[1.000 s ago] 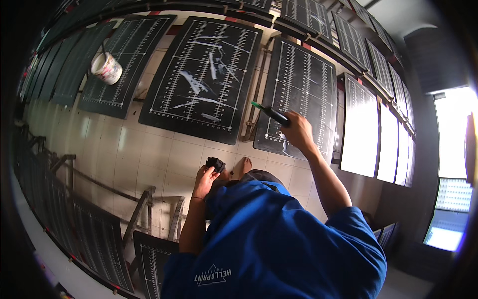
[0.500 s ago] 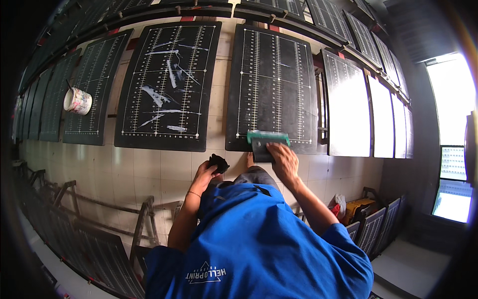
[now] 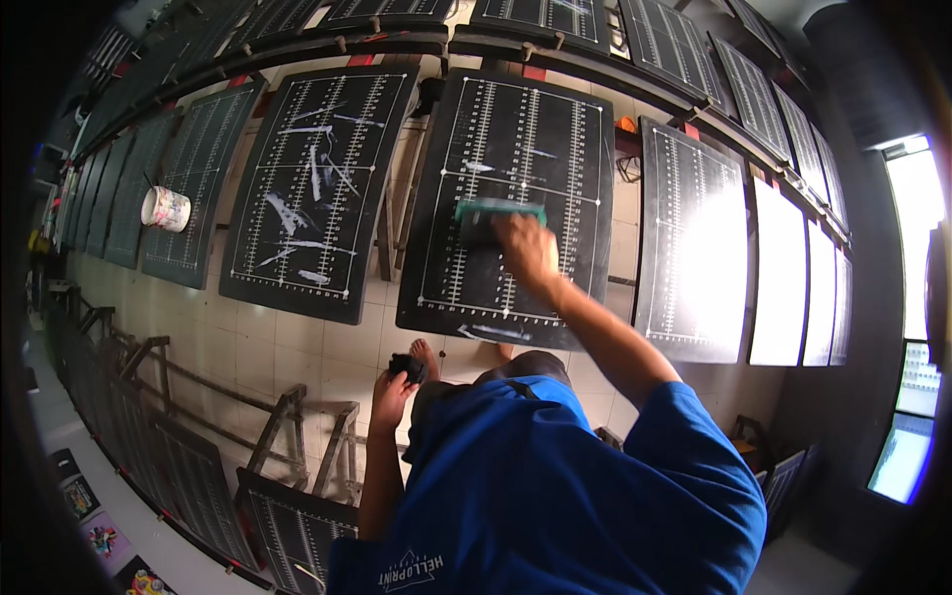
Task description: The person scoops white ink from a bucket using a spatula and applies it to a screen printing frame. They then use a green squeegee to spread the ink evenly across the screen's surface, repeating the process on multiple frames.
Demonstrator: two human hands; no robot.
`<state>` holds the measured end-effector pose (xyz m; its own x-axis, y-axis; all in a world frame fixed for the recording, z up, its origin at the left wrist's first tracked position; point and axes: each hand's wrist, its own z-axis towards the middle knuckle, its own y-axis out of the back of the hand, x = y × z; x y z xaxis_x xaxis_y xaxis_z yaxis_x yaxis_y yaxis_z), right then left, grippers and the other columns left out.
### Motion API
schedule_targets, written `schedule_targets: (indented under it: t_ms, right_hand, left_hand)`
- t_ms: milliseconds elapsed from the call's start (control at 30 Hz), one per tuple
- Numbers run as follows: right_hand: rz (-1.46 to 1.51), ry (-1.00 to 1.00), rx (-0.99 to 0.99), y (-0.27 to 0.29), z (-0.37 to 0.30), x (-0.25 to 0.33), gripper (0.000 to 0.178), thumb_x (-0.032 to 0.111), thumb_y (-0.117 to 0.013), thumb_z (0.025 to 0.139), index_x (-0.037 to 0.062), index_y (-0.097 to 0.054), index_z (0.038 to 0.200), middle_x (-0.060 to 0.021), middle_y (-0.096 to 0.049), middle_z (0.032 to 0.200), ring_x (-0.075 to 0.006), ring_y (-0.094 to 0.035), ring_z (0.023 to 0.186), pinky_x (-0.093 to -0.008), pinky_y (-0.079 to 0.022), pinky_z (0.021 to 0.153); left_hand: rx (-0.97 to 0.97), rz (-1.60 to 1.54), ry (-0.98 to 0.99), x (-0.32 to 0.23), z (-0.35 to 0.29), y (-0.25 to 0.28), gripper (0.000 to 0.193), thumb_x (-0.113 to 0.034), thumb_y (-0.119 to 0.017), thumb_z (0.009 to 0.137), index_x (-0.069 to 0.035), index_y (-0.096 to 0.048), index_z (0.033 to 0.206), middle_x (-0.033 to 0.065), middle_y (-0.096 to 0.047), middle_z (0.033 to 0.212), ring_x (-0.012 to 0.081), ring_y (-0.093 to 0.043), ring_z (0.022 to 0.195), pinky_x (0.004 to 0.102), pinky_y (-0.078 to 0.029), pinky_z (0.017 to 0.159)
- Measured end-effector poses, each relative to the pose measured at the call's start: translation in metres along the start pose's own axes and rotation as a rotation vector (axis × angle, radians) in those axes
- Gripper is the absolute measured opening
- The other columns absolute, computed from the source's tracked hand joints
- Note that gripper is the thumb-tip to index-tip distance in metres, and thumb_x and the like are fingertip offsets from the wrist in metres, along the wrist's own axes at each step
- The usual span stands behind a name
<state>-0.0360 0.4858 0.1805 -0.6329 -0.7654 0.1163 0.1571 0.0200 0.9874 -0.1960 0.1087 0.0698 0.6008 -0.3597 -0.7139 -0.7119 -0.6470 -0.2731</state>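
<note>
My right hand [image 3: 530, 250] is closed on a squeegee with a dark handle and a green blade [image 3: 501, 207], slightly smeared by motion. Its blade lies over the middle of a black printing board [image 3: 436, 263] marked with white rulers and lines. White streaks [image 3: 496, 332] show at that board's near edge, and a small one [image 3: 478, 167] lies beyond the blade. Lower down, in front of the board, my left hand [image 3: 390, 399] grips a crumpled black cloth [image 3: 407, 368], which hides part of the fingers.
To the left, another black board [image 3: 253, 253] carries several white smears. Beyond it a paint-stained white tub [image 3: 166, 209] with a stick stands on a further board. Glare whitens the boards [image 3: 694, 238] at right. Metal frames [image 3: 288, 421] stand behind me at lower left; a dark rail [image 3: 535, 55] crosses the far side.
My right hand has carried the squeegee from the board's near edge to its middle. White streaks now show at that edge and left of centre. My left hand still holds the cloth; the view has shifted.
</note>
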Motion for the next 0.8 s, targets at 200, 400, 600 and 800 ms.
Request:
schedule_targets:
  t_ms: [200,400,600,800]
  right_hand:
    - [-0.031,0.2,0.165,0.025,0.003,-0.041,0.047,0.017,-0.062,0.081,0.0246,-0.061,0.128,-0.0028,-0.06,0.116,-0.0204,-0.055,0.116,-0.0356,-0.047,0.092]
    - [-0.024,0.38,-0.11,0.009,0.166,-0.102,0.035,0.016,-0.065,0.081,0.0251,-0.069,0.115,0.001,-0.066,0.118,-0.0197,-0.057,0.116,-0.0379,-0.041,0.102]
    - [0.082,0.323,-0.024,0.012,0.118,-0.125,0.042,0.006,-0.061,0.08,0.0204,-0.066,0.119,-0.0065,-0.065,0.114,-0.0251,-0.062,0.106,-0.0384,-0.054,0.083]
    - [0.118,0.419,0.031,0.038,-0.06,-0.119,0.042,0.008,-0.064,0.08,0.0234,-0.067,0.119,-0.0001,-0.066,0.113,-0.0192,-0.063,0.099,-0.0347,-0.052,0.083]
  left_hand:
    - [-0.225,-0.071,-0.051,0.041,-0.044,-0.053,0.018,-0.011,-0.055,0.096,0.0,-0.055,0.11,0.01,-0.063,0.099,0.0174,-0.065,0.084,0.0303,-0.057,0.077]
    - [-0.274,0.148,-0.009,0.017,-0.071,-0.122,0.024,-0.014,-0.059,0.093,0.005,-0.057,0.107,0.0125,-0.065,0.1,0.0199,-0.065,0.086,0.0325,-0.055,0.077]
    - [-0.373,0.474,-0.132,0.05,-0.091,-0.109,0.023,-0.012,-0.058,0.094,0.006,-0.058,0.108,0.0126,-0.063,0.101,0.0205,-0.064,0.091,0.0321,-0.054,0.08]
    - [-0.42,0.396,-0.117,0.07,-0.109,-0.101,0.024,-0.008,-0.052,0.096,0.007,-0.058,0.113,0.0124,-0.061,0.108,0.0208,-0.062,0.098,0.0324,-0.053,0.083]
